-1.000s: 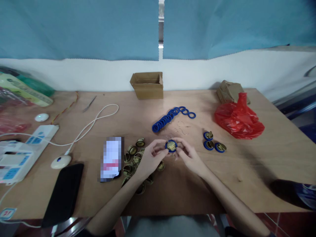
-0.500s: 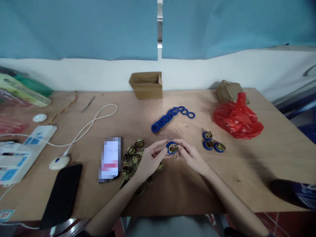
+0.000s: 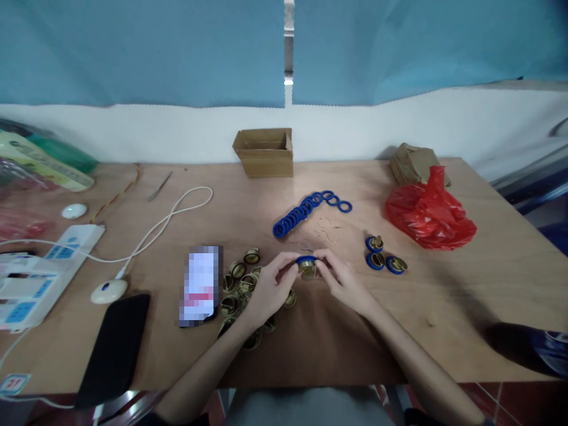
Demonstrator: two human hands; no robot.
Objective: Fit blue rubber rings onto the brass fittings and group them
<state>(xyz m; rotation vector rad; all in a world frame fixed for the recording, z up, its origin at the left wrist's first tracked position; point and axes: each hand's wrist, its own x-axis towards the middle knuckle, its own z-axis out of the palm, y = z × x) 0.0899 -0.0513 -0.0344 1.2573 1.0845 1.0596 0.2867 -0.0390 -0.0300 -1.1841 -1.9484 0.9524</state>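
Observation:
Between my two hands is a round brass-coloured fitting (image 3: 307, 270) with a blue ring (image 3: 305, 259) around its upper rim. My left hand (image 3: 273, 287) pinches its left side with thumb and fingers. On the other side, my right hand (image 3: 341, 278) is closed on the ring and rim with its fingertips. Several similar brass fittings (image 3: 238, 271) lie in a pile beside and partly behind my left hand. Beyond my hands, blue rings (image 3: 293, 220) lie overlapping in a row. Three fittings with blue rings (image 3: 396, 264) rest to the right of my right hand.
Thin curly strands (image 3: 328, 231) lie near the rings. An open cardboard box (image 3: 268, 164) and a red plastic bag (image 3: 430, 216) stand farther back. At left are a phone (image 3: 199, 287), a black slab (image 3: 113, 349), a power strip (image 3: 66, 266) and a white cable (image 3: 151, 234). A dark bottle (image 3: 528, 346) lies right.
The fitting in my hands has tilted, so its face has turned away and its side now shows below the blue ring. Both hands keep their grip in nearly the same place.

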